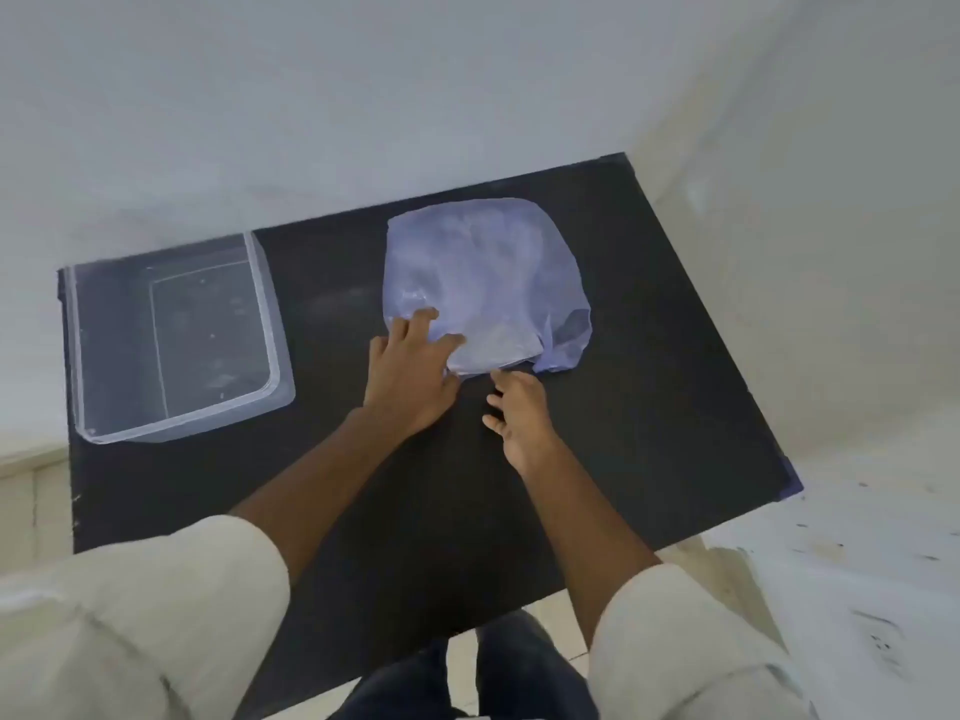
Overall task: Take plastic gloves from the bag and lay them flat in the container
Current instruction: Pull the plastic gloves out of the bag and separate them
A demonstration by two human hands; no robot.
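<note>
Hands: left hand [410, 374] spread flat on bag [483, 283], right hand [519, 413] prob. loose, ungripping.

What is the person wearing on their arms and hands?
Both hands are bare: the left hand and right hand have no gloves, rings or watch. Loose cream sleeves are pushed up to about the elbows, leaving the forearms uncovered.

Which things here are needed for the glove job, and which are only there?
For the job:
- bag, bluish plastic, on the table
- container, clear, nothing visible in it
- left hand, spread on the bag's near edge
- right hand, at the bag's near edge

Only there:
- table, dark top
- nothing else lies on it
</note>
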